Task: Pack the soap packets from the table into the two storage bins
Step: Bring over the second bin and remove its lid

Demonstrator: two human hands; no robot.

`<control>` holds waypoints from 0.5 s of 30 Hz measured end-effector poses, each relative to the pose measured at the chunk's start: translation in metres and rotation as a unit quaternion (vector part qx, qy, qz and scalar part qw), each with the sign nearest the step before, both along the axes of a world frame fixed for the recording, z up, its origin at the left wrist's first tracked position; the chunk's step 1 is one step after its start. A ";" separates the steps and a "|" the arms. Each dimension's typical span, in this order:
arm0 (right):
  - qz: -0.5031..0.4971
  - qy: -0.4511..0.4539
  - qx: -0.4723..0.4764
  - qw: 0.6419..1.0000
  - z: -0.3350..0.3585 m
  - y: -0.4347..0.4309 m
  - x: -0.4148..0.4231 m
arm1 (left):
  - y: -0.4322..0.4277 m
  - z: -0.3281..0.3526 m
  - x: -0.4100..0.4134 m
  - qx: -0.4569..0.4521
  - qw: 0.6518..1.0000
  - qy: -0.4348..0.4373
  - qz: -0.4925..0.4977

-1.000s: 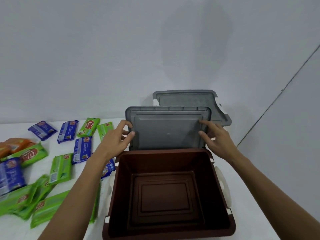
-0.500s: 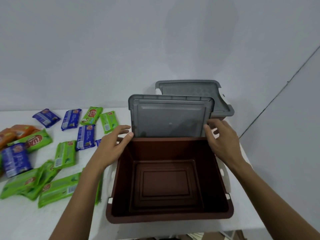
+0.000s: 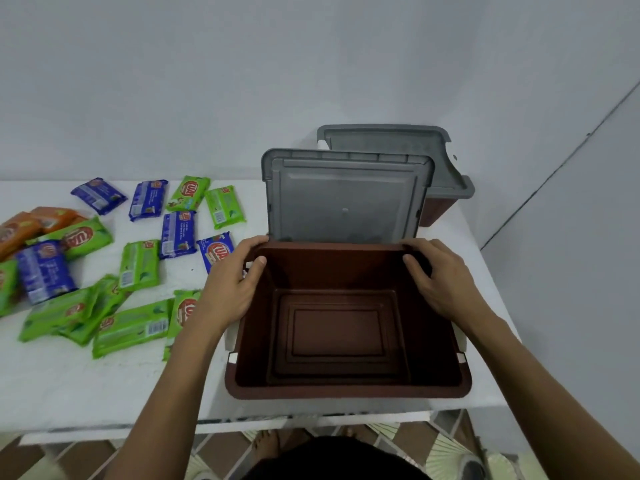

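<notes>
Two hands, left hand [image 3: 232, 285] and right hand [image 3: 441, 277], grip far rim of brown bin [image 3: 346, 393]; grey lid [image 3: 346, 199] upright.

The far bin [image 3: 437, 210] is mostly hidden behind the upright grey lid [image 3: 346, 202] before it; the orange packets [image 3: 20, 230] run off the left edge

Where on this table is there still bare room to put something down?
The widest bare patch of table lies between the green packets and the near edge, left of the open bin. A narrow strip runs right of that bin. The bin's floor is bare too. The left half, behind, is crowded with packets.
</notes>
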State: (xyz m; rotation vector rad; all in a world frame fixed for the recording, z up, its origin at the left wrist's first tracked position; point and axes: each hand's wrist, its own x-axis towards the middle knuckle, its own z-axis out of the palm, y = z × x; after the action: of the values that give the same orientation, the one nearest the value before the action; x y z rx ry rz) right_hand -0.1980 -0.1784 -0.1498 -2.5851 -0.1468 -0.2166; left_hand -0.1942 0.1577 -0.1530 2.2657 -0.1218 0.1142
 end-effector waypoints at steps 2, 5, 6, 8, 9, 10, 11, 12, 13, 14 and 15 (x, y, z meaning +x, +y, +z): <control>-0.004 0.000 0.004 1.000 -0.001 -0.001 -0.006 | -0.001 0.000 -0.004 -0.001 1.000 -0.002 -0.002; -0.010 -0.005 0.018 1.000 0.000 0.000 -0.013 | -0.001 -0.002 -0.009 0.000 1.000 0.005 0.000; -0.011 -0.004 0.020 1.000 0.001 0.000 -0.016 | -0.001 -0.002 -0.010 0.000 1.000 0.007 0.001; -0.011 -0.005 0.014 1.000 0.001 0.001 -0.019 | -0.001 -0.002 -0.013 -0.005 1.000 0.005 0.003; -0.010 -0.006 0.010 1.000 0.002 0.001 -0.020 | -0.001 -0.002 -0.015 -0.006 1.000 0.004 0.003; -0.011 -0.005 0.006 1.000 0.002 0.001 -0.021 | -0.001 -0.002 -0.017 -0.007 1.000 0.007 0.003; -0.012 -0.002 -0.002 1.000 0.003 0.001 -0.022 | -0.001 -0.002 -0.018 -0.010 1.000 0.010 0.004; -0.014 0.003 -0.016 1.000 0.004 0.002 -0.022 | -0.001 -0.002 -0.019 -0.013 1.000 0.013 0.005; -0.019 0.006 -0.037 0.999 0.004 0.003 -0.023 | -0.001 -0.002 -0.020 -0.017 1.000 0.015 0.005; -0.025 0.001 -0.066 0.998 0.006 0.005 -0.023 | -0.001 -0.002 -0.020 -0.022 1.000 0.016 0.002; -0.032 -0.013 -0.095 0.995 0.008 0.007 -0.022 | -0.001 -0.001 -0.021 -0.029 0.999 0.019 -0.002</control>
State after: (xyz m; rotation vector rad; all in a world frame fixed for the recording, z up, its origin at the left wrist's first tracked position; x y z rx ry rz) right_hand -0.2201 -0.1712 -0.1423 -2.7800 -0.0986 -0.2728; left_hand -0.2150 0.1568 -0.1538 2.2085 -0.1011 0.0712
